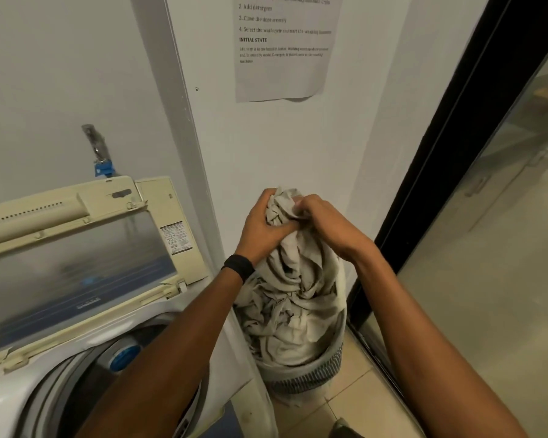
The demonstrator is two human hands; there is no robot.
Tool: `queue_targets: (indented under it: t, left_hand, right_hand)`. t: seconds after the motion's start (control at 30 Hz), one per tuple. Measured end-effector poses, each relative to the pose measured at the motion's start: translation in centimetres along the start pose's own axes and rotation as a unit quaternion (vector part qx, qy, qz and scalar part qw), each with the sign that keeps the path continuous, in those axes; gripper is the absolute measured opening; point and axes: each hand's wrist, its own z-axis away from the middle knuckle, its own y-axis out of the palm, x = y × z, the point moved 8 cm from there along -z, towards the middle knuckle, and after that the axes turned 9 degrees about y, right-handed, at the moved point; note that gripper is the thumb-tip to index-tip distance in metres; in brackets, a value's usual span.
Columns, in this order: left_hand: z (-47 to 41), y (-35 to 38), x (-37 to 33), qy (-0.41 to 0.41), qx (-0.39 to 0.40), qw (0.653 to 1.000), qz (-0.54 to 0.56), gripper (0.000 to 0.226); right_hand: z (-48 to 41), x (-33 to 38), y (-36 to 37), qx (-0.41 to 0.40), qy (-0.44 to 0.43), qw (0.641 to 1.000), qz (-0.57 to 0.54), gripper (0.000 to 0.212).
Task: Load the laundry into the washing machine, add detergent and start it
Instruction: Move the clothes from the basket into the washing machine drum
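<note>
A bundle of pale beige laundry (295,298) rises out of a grey slatted laundry basket (310,373) on the floor, right of the washing machine. My left hand (263,226) grips the top of the bundle from the left, a black band on its wrist. My right hand (326,222) grips the same top from the right. The cloth is pulled up well above the basket rim. The top-loading washing machine (19,396) stands at lower left with its lid (76,263) raised and the drum (76,390) exposed; my left forearm crosses over its corner.
A printed instruction sheet (282,45) hangs on the white wall behind the basket. A tap with a blue fitting (100,167) sits above the machine. A dark-framed glass door (456,137) runs along the right. Beige floor tiles (355,403) surround the basket.
</note>
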Motion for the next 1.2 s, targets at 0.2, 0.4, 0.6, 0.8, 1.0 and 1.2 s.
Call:
queue_targets:
  t: [0.2, 0.4, 0.6, 0.8, 1.0, 1.2]
  left_hand:
    - [-1.4, -2.5, -3.4, 0.006, -0.178, 0.984, 0.018, 0.017]
    - [-3.6, 1.3, -6.6, -0.072, -0.157, 0.940, 0.293, 0.030]
    - [-5.6, -3.7, -8.5, 0.011, -0.235, 0.945, 0.227, 0.029]
    - [-4.8, -7.6, -4.4, 0.111, -0.161, 0.952, -0.234, 0.022]
    - [-0.8, -0.4, -1.0, 0.043, 0.032, 0.998, -0.038, 0.054]
    - [0.3, -0.6, -0.7, 0.062, -0.039, 0.993, -0.090, 0.058]
  right_hand:
    - [2.3, -1.2, -1.7, -0.174, -0.155, 0.972, 0.015, 0.059]
    - [-0.1, -13.8, 4.4, -0.104, 0.047, 0.984, 0.135, 0.113]
    - [0.9, -15.5, 4.6, -0.073, 0.061, 0.995, 0.019, 0.037]
    - [2.3, -5.6, -1.8, -0.152, -0.072, 0.980, -0.110, 0.045]
    - [1.0, 1.3, -2.9, -0.129, -0.117, 0.973, -0.149, 0.043]
    - [0.6, 0.1, -0.3, -0.024, -0.082, 0.988, -0.131, 0.049]
